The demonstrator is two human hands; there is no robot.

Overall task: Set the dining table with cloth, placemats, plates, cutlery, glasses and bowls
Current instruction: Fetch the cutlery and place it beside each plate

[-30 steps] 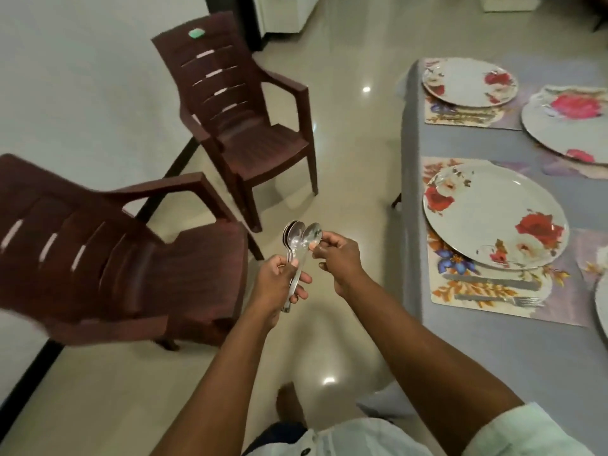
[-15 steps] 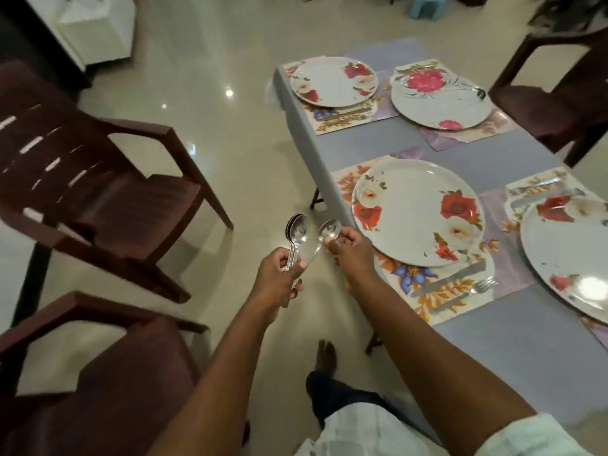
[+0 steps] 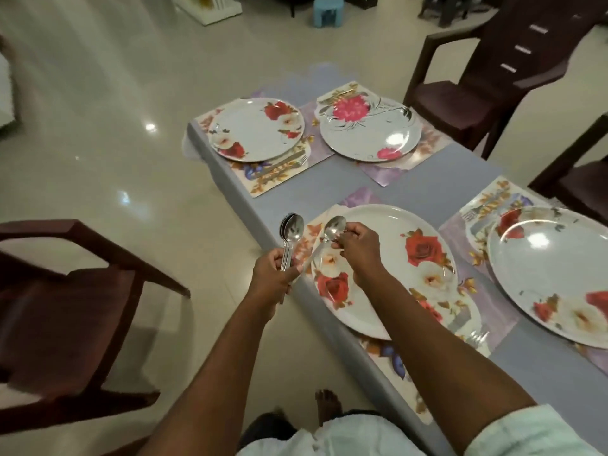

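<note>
My left hand [image 3: 273, 275] grips a stack of steel spoons [image 3: 291, 229] by the handles, bowls up, just off the table's left edge. My right hand [image 3: 359, 245] pinches a single spoon [image 3: 333, 229] near its bowl, over the left rim of the nearest flowered plate [image 3: 394, 278]. That spoon's handle slants down toward my left hand. The plate lies on a floral placemat [image 3: 388, 352] on the grey tablecloth [image 3: 329, 189]. A fork [image 3: 477, 337] lies on the placemat at the plate's near right.
Three more flowered plates [image 3: 256, 130] [image 3: 370, 128] [image 3: 552, 274] sit on placemats across the table. Dark brown plastic chairs stand at the left [image 3: 65, 307] and at the far right [image 3: 487, 77]. My bare foot [image 3: 327, 406] is on the glossy tiled floor.
I have turned right toward the table, so the plates now fill the view. Both hands moved with the spoons from over the floor to the table edge; the single spoon is drawn further from the stack.
</note>
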